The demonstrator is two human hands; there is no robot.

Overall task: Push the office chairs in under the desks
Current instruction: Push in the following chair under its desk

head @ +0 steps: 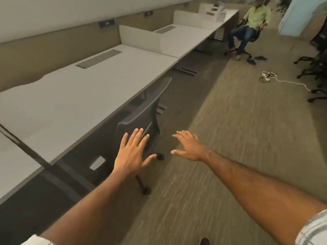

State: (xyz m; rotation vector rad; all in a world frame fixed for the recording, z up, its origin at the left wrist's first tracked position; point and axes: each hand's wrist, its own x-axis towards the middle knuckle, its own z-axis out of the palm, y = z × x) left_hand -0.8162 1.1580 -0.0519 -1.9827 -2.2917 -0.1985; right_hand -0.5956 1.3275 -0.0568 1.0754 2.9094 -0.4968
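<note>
Along the front edge of the long white desk [70, 96], a dark grey mesh-backed office chair [145, 110] is standing tucked in, its backrest lying close against the desk's edge and its seat hiding beneath the top. Two of its black castors are resting on the striped beige carpet [230, 138] just outside the desk's shadow.

The left hand [131, 154] is reaching forward with its fingers spread wide and straight, overlapping the lower part of the backrest; whether it is touching the mesh or hovering just in front cannot be told. The right hand [189, 145] is stretching out palm down beside it, fingers apart and relaxed, gripping nothing and staying clear of the chair, over the carpet to the chair's right.

A grey rectangular cable flap [99, 58] is sitting near the desk's back edge, below the tan partition wall [44, 48], and a low white divider panel [139, 35] is separating this desk from the next.

Toward the far end of the row, a person in a green shirt and blue jeans [247, 27] is sitting in a black chair pulled away from the desks. A white power strip with tangled cables [267, 76] is lying on the carpet, near a cluster of black office chairs [316, 68] at the right edge.
</note>
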